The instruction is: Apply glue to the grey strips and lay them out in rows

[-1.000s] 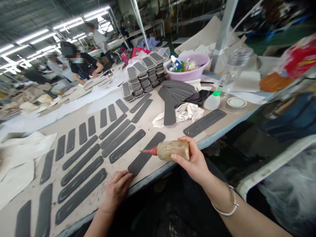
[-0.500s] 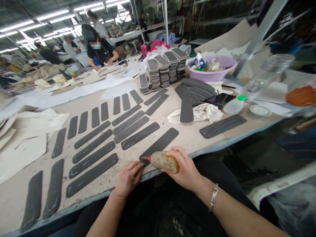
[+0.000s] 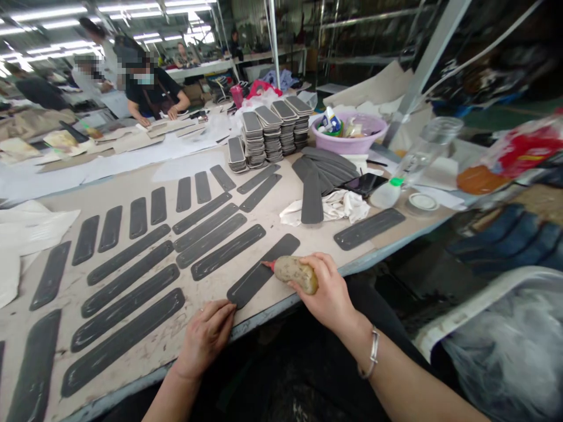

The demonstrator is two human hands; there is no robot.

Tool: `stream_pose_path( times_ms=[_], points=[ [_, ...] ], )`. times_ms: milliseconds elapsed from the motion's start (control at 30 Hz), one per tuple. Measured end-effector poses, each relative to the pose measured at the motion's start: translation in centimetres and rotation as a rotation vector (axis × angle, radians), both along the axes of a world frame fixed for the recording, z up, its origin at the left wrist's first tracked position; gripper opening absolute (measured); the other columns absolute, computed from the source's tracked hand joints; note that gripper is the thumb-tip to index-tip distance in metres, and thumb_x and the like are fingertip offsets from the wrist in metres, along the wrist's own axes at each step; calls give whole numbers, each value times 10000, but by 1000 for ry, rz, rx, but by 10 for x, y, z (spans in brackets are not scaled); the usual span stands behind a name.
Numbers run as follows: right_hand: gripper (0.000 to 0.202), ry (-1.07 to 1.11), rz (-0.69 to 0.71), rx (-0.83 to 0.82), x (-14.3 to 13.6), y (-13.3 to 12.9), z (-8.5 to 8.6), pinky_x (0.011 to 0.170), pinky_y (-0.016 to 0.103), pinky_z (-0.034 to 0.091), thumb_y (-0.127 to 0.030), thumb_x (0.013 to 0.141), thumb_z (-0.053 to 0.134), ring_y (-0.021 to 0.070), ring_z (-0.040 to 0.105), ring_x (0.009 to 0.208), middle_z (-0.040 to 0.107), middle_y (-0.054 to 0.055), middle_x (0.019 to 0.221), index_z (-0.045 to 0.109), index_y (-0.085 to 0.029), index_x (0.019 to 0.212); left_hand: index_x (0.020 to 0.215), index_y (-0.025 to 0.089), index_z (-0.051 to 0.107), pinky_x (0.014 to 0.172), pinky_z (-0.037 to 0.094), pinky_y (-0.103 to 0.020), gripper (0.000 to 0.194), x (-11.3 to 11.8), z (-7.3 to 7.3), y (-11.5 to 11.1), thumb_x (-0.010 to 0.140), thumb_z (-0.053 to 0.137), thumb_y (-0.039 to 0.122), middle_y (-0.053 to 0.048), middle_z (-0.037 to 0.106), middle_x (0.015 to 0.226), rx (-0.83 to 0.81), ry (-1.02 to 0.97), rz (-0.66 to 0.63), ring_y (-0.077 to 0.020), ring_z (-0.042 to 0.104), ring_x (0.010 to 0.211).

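My right hand [image 3: 328, 290] wraps round a stained, yellowish squeeze glue bottle [image 3: 295, 273] with a red nozzle. The nozzle tip rests over the middle of a dark grey rounded strip [image 3: 269, 268] near the table's front edge. A thin shiny line of glue runs along that strip from its near end. My left hand [image 3: 206, 334] has its fingers together, the fingertips holding the strip's near-left end. To the left lie several similar grey strips [image 3: 125, 340] with shiny lines on them. Another single strip [image 3: 369, 228] lies to the right.
Stacks of light-edged grey pieces [image 3: 254, 140] stand at the back beside a purple basin [image 3: 347, 138]. A fan of grey strips [image 3: 312, 193] lies on a white cloth [image 3: 347, 205]. A phone [image 3: 363, 184], a green-capped bottle [image 3: 387, 193] and a clear jar stand right. A masked person [image 3: 152, 94] works opposite.
The glue bottle's nozzle has moved from the strip's near end up to its middle, leaving a shiny line. My left hand stays at the near end. The view has turned right.
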State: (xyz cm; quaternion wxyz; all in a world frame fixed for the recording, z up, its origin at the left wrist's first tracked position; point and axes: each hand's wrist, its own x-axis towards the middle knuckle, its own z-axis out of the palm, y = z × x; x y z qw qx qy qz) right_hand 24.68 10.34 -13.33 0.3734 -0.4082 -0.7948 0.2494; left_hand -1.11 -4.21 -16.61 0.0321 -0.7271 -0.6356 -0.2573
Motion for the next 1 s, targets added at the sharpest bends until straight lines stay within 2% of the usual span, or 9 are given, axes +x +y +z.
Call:
stream_pose_path(
  times_ms=[267, 433, 533, 633, 767, 1000],
  points=[
    [366, 0, -260, 35, 13, 26, 4, 876, 433, 501, -326, 795, 661, 268, 554, 1019, 503, 91, 1107, 502, -243, 1114, 976, 193, 655, 763, 546, -265, 152, 0, 2, 2, 852, 571, 218, -69, 664, 945, 54, 44, -5, -160, 646, 824],
    [375, -27, -315, 79, 14, 25, 5, 845, 446, 503, -342, 802, 652, 288, 530, 1048, 481, 107, 1129, 507, -238, 1132, 975, 183, 656, 770, 540, -255, 152, 1, 2, 3, 853, 566, 192, -73, 665, 946, 43, 40, -10, -155, 645, 837],
    [400, 60, -218, 108, 10, 18, 4, 876, 439, 488, -332, 794, 668, 276, 522, 1052, 486, 104, 1121, 487, -235, 1138, 989, 173, 647, 787, 533, -262, 160, 1, 1, 2, 853, 564, 164, -81, 656, 966, 20, 31, -3, -151, 635, 853],
    [429, 158, 3, 69, 1, 6, 4, 911, 424, 470, -318, 779, 698, 252, 523, 1039, 511, 83, 1078, 464, -236, 1129, 985, 170, 644, 782, 531, -261, 155, 2, 1, 1, 855, 561, 156, -78, 656, 957, 17, 20, 0, -145, 632, 843],
    [457, 144, 237, 0, -11, -9, 4, 914, 416, 477, -302, 762, 719, 246, 520, 1049, 504, 79, 1087, 465, -244, 1137, 958, 170, 647, 742, 531, -257, 135, 4, 3, 1, 858, 557, 158, -71, 658, 922, 31, 1, 6, -142, 630, 808],
    [440, 69, 324, -91, -16, -18, 8, 879, 385, 497, -276, 753, 722, 226, 528, 1025, 507, 61, 1092, 477, -260, 1119, 978, 168, 632, 730, 522, -256, 151, 4, 3, 2, 857, 550, 132, -66, 647, 908, 18, -18, -22, -138, 612, 804]
  ],
)
